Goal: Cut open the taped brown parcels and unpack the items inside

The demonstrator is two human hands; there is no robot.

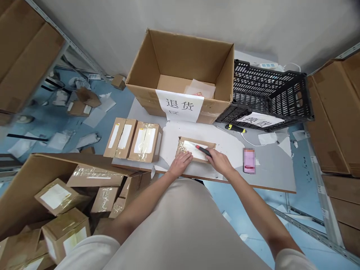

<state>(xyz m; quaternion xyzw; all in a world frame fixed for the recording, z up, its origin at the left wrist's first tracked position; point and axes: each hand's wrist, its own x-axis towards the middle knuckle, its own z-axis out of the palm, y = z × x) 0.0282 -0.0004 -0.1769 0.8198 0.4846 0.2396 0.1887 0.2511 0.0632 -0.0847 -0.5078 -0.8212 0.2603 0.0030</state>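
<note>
A small cardboard box [182,144] with a white label and clear tape lies on the table in front of me. My left hand [180,164] rests on its near left corner with the fingers laid out flat. In my right hand [218,160] is a red and black utility knife [204,150], its tip pointing left over the label. Whether the blade touches the box I cannot tell. Left of it, two taped boxes, one brown box [120,138] and another box [144,142], stand side by side.
A large open carton [191,52] with a paper sign stands at the back, beside a black plastic crate [270,93]. A phone [249,160] and a yellow-black tool [235,128] lie on the right. A bin-sized carton [56,159] of parcels stands lower left.
</note>
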